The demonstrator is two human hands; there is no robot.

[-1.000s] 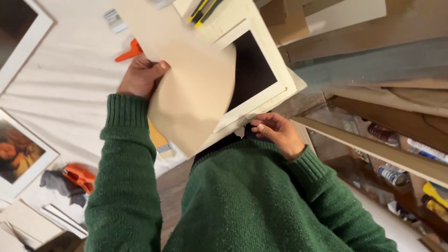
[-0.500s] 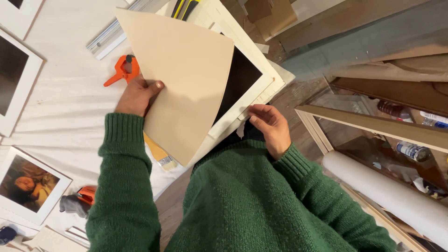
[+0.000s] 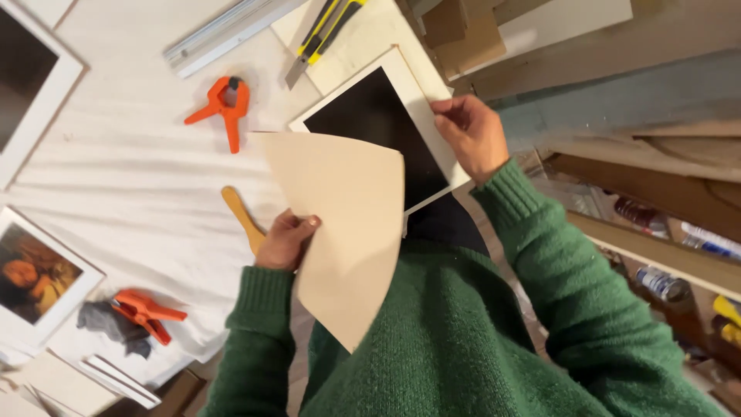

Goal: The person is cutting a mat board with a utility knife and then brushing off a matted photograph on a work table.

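since the earlier frame, the right hand (image 3: 471, 135) has climbed from the lower corner of the matted print (image 3: 384, 127) to its far right edge, and the tan paper sheet (image 3: 347, 228) has dropped lower and swung clear, exposing more of the dark picture area.

findings, present state:

- left hand (image 3: 285, 241) is closed on the tan paper sheet at its left edge, thumb on the face, fingers behind. the sheet hangs in front of the green sweater (image 3: 463, 340), its upper right part overlapping the lower corner of the matted print.
- right hand is closed on the pale border of the matted print, fingers over the face, thumb hidden behind it. the print is held tilted above the edge of the white cloth (image 3: 116, 177).
- on the cloth: an orange spring clamp (image 3: 224, 104) near the print's left corner, a second orange clamp (image 3: 147, 313) lower left on a grey rag (image 3: 96, 320), a wooden folding tool (image 3: 243, 218) just beside the left hand, a metal ruler (image 3: 224, 31) and a yellow utility knife (image 3: 324, 35) at the top.

handling judgement: the sheet looks light and flexible, curving under its own weight; it would crease if pinched hard, so an edge hold with a flat thumb suits it. the matted print appears stiff, light and easily marked; holds belong on the border, off the dark face.
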